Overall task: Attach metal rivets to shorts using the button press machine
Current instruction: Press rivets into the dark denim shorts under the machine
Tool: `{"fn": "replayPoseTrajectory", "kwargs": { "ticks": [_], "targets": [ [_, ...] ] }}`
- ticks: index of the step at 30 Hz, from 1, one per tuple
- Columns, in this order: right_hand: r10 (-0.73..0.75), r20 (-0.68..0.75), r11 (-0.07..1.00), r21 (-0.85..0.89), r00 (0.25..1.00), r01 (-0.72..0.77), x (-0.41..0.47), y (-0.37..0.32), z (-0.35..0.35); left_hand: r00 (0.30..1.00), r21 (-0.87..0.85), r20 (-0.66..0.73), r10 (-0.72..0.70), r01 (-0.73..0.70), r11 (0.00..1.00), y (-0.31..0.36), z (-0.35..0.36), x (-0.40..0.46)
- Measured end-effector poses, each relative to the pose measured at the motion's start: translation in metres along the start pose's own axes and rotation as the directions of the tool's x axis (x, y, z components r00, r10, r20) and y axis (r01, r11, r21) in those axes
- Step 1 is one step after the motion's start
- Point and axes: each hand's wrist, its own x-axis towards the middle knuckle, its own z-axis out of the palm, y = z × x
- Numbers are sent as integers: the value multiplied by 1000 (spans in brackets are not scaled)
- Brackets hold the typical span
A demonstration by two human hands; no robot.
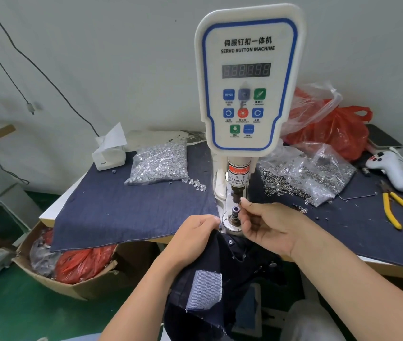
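We have the right hand up at the lower die of the button machine, fingertips just beside the punch above it. Left of that hand, the left hand grips the shorts, which hang below both hands. Beyond the left hand lies 1 bag of rivets, a tissue box further left. Right of the right hand we see 1 bag of rings, pliers further right. Below the left hand sits a cardboard box.

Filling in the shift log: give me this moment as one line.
step: loading rivet | right hand: fingertips at upper die | left hand: gripping shorts below lower die | fabric not yet on die
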Motion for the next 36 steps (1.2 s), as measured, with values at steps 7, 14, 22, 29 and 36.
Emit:
{"fn": "replayPoseTrajectory", "kwargs": {
  "ticks": [7, 14, 22, 29, 36],
  "targets": [
    [3, -31, 993, 117, 1000, 0, -3, 2, 9, 1000, 22, -13, 6, -6, 1000, -4, 1, 2],
    [49, 15, 966, 253, 999, -52, -11, 0, 10, 1000, 2, -6, 8, -8, 1000, -4, 1, 1],
    [-172, -37, 984, -52, 984, 170, -24, 10, -7, 998, -94, 62, 17, -12, 995, 0, -8, -7],
    [-468, 431, 178, -809, 771, 560, -50, 42, -35, 971, -390, 176, 163, -83, 917, 3, -4, -20],
    [-341, 558, -236, -830, 757, 505, -44, 25, -57, 966, -513, 199, 166, -42, 858, 5, -8, -24]
  ]
}}
